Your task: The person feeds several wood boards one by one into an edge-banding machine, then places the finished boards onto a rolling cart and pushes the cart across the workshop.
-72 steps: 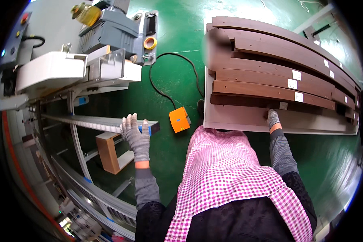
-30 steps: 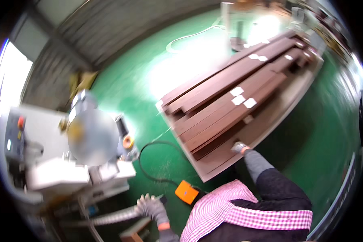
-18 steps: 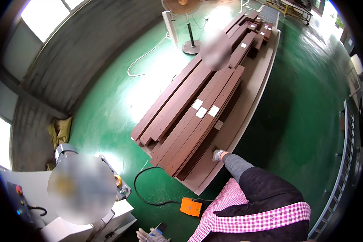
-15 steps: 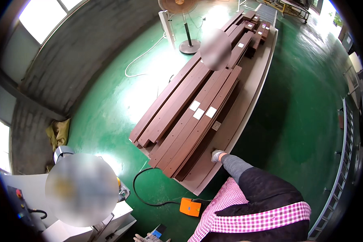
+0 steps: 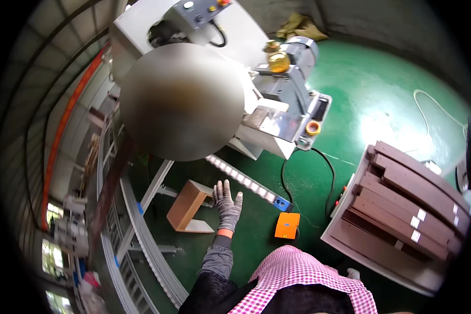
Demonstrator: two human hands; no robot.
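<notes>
Right hand (image 5: pixel 354 273) has drawn away from the brown boards (image 5: pixel 384 201), so they lie untouched ahead-right of it; its grip I cannot tell. Left hand (image 5: pixel 227 206) spreads open, empty, beside a brown frame (image 5: pixel 184 210).

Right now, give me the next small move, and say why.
Probably ease the left hand toward the roller rail: its fingers are spread, nothing shows in its grip, and the rail appears just past its fingertips.

1. Planks (image 5: pixel 397 201) lie on a flat board (image 5: pixel 371 251), at right.
2. Left of them, a box (image 5: pixel 287 225) sits on the floor (image 5: pixel 345 104).
3. The machine (image 5: pixel 285 86) stands ahead of the box.
4. The left hand (image 5: pixel 226 206) is between frame (image 5: pixel 180 210) and box.
</notes>
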